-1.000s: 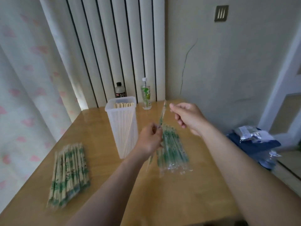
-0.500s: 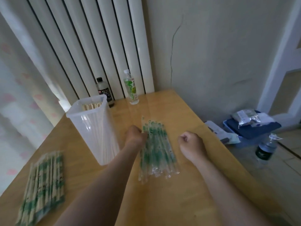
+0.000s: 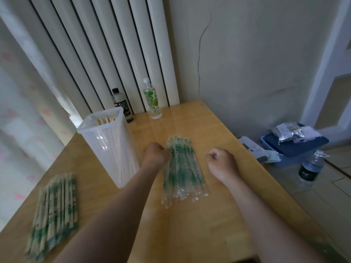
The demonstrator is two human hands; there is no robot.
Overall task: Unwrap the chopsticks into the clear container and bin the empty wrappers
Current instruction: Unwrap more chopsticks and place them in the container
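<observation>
My left hand [image 3: 155,154] curls against the empty wrappers [image 3: 182,168], grip unclear; right hand [image 3: 222,162] grip fisted, empty; clear container [image 3: 110,149] just left, green-label bottle [image 3: 152,100] behind.

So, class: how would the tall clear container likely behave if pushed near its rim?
Probably tips rather than slides: the clear container is tall for its base. Likely light: see-through plastic holding only chopsticks. Might skid if pushed low, since the table looks glossy.
</observation>
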